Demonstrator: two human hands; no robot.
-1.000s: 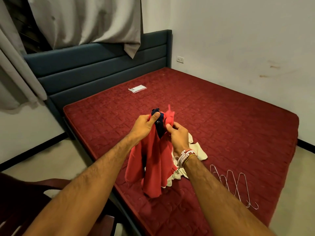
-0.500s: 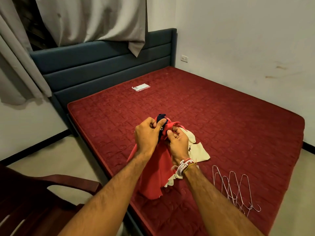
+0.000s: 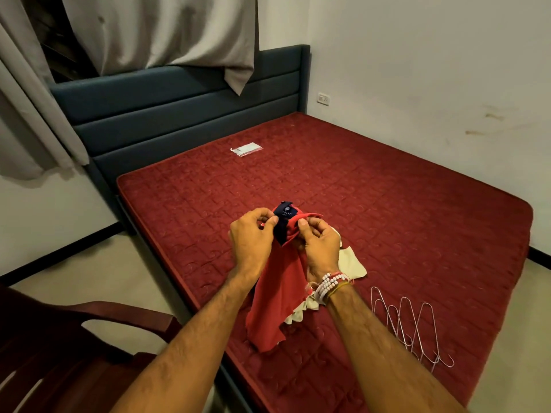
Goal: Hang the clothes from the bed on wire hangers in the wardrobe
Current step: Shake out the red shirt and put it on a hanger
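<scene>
In the head view, at the centre of the frame, our left hand (image 3: 253,242) and right hand (image 3: 320,245) each pinch the navy-lined neck of the red garment (image 3: 277,293) between thumb and curled fingers; its body hangs limp in front of a cream garment (image 3: 353,262); we judge it light, soft and floppy, best held at neck or shoulders so a hanger can slip in. The wire hangers (image 3: 411,326) lie at lower right on the quilted red mattress (image 3: 387,204); a blue headboard (image 3: 179,114), grey curtain (image 3: 164,34), small packet (image 3: 246,149) and, at lower left, a wooden chair (image 3: 89,338) fill the room; no wardrobe shows.
</scene>
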